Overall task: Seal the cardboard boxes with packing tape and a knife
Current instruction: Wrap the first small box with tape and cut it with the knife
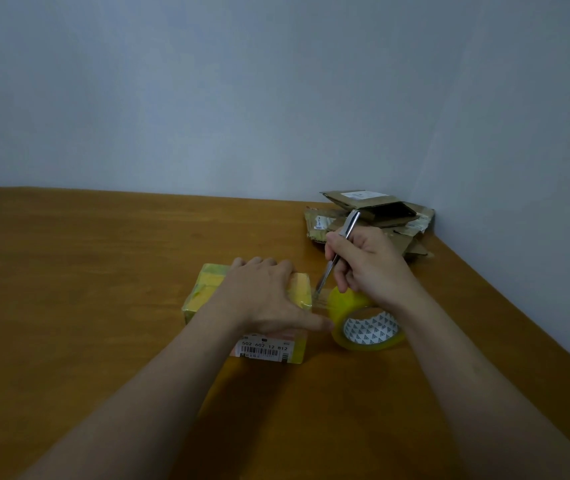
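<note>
A brown wooden table (103, 271) stands against a plain grey wall. Near its middle sits a small cardboard box wrapped in yellowish tape (207, 289), a barcode label on its near side. The left hand (262, 296) lies flat on top of it, fingers straight. Just right, a yellowish roll of clear packing tape (366, 323) rests on the table. The right hand (370, 265) grips a slim silver metal knife (342, 247), its tip at the tape strip between box and roll. Flattened cardboard boxes (373, 216) lie piled in the far corner.
</note>
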